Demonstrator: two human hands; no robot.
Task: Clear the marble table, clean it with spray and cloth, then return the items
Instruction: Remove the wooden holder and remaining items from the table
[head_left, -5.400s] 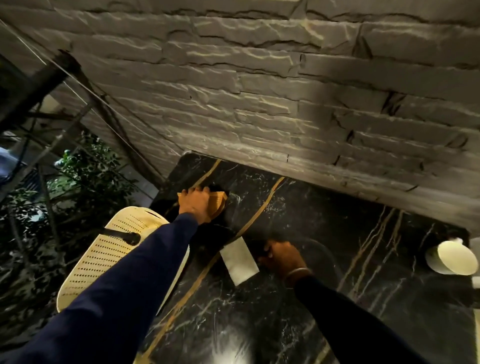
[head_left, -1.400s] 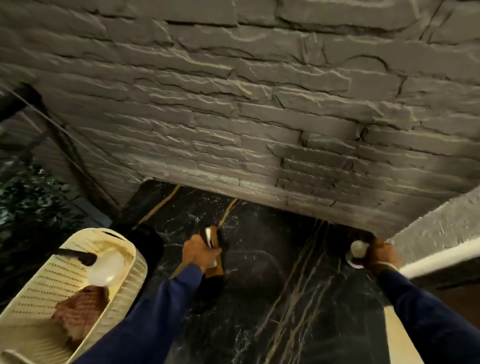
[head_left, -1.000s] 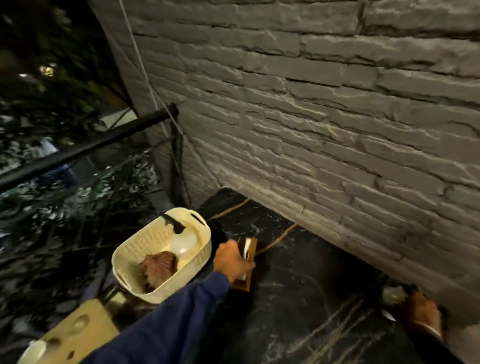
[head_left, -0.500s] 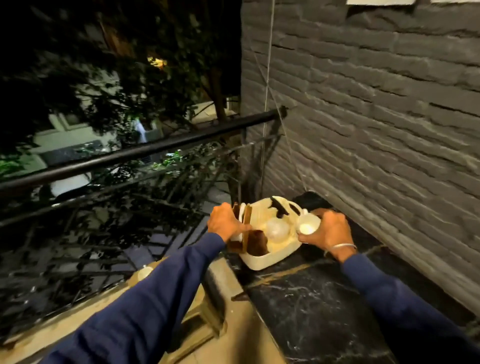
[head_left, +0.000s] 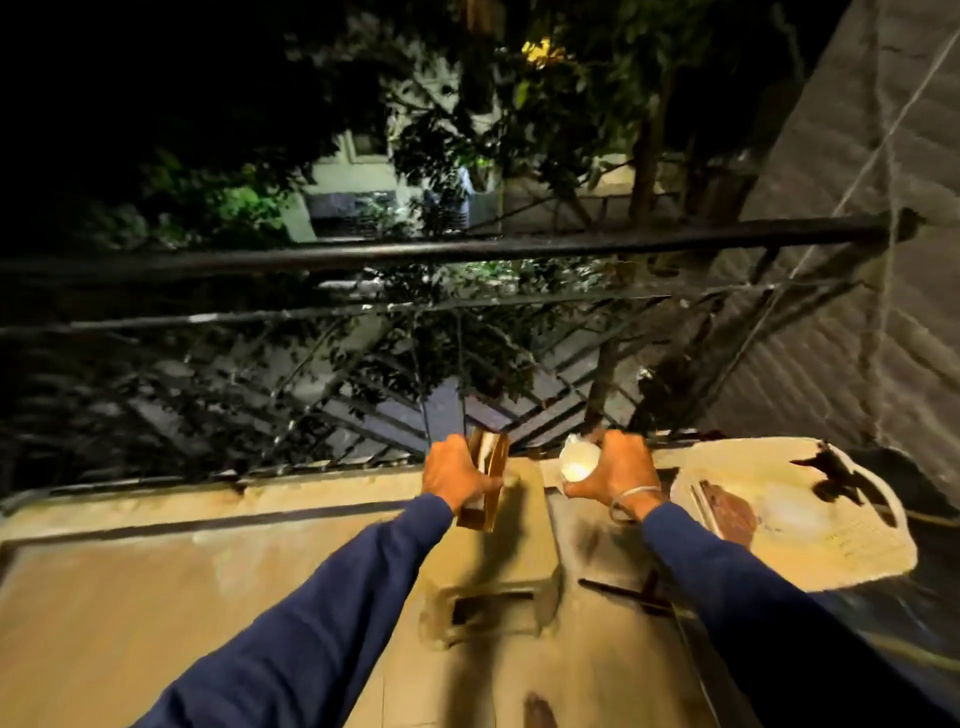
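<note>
My left hand (head_left: 456, 479) grips a brown wooden holder (head_left: 487, 483) with white paper in it, held upright above a beige stool (head_left: 498, 571). My right hand (head_left: 615, 473) holds a small white cup (head_left: 575, 463) tilted on its side, to the right of the holder. A cream perforated basket (head_left: 831, 545) sits at the right on the corner of the dark marble table (head_left: 904, 613); it holds a brown item (head_left: 730, 512) and a pale round item (head_left: 784, 512). Both hands are left of the basket.
A black metal railing (head_left: 441, 252) runs across just beyond the hands, with trees and a building behind it. A grey stone wall (head_left: 883, 312) rises at the right. Beige floor (head_left: 156, 597) lies below and to the left.
My view has swung left from the table toward the railing. Both hands, still holding the wooden holder and the white cup, have moved from over the basket to left of it, above the stool.
</note>
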